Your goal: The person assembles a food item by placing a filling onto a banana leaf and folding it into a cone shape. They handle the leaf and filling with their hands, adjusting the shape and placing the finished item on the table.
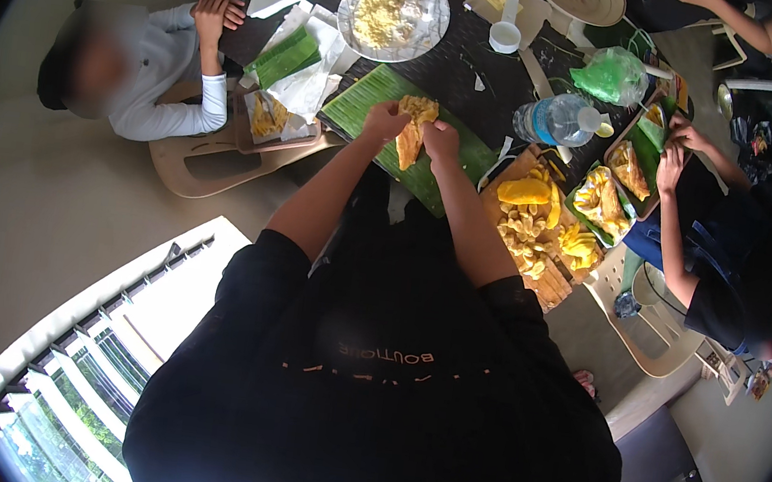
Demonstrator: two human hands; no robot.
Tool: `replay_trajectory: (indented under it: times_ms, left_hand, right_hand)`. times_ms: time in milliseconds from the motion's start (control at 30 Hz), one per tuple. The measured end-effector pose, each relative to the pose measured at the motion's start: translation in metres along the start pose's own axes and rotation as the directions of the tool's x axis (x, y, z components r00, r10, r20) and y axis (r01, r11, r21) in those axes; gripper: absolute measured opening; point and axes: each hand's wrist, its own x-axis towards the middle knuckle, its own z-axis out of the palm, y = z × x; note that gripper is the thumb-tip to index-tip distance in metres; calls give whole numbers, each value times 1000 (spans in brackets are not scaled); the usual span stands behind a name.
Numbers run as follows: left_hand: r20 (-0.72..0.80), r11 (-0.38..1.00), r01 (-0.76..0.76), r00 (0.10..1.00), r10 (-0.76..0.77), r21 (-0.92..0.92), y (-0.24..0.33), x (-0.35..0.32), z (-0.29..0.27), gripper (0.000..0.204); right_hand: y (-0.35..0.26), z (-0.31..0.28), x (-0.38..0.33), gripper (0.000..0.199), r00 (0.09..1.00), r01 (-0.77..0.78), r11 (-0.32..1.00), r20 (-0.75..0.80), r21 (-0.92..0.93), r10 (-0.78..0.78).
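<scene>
My left hand (pixel 383 121) and my right hand (pixel 439 139) both grip a yellow-orange flat piece of food (pixel 412 130), a thin sheet of dough or fruit, held between them. It hangs just above a green banana leaf (pixel 364 103) spread on the dark table (pixel 462 74). My forearms reach up from my black shirt toward it.
A plate of pale grated food (pixel 393 13) lies beyond the leaf. A wooden board with yellow fruit pieces (pixel 530 229) sits to the right, beside a water bottle (pixel 557 120) and a green bag (pixel 612 74). One person sits at the left (pixel 153 72); another at the right handles a leaf tray (pixel 630 169).
</scene>
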Motion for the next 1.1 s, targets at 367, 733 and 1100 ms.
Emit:
replay_trajectory:
  times_ms: [367,733,1100]
  left_hand:
    - [225,964,138,971,-86,-228,4,3,-5,42]
    - [406,923,270,903,-143,-275,38,-16,-20,44]
    - [519,968,179,852,-64,-174,64,-42,-30,49]
  right_hand:
    - [3,-4,-3,38,998,-41,968,66,248,25]
    - [-8,-14,-20,49,971,-42,948,237,317,-37]
    - [-11,-26,-59,54,978,23,899,178,438,-112]
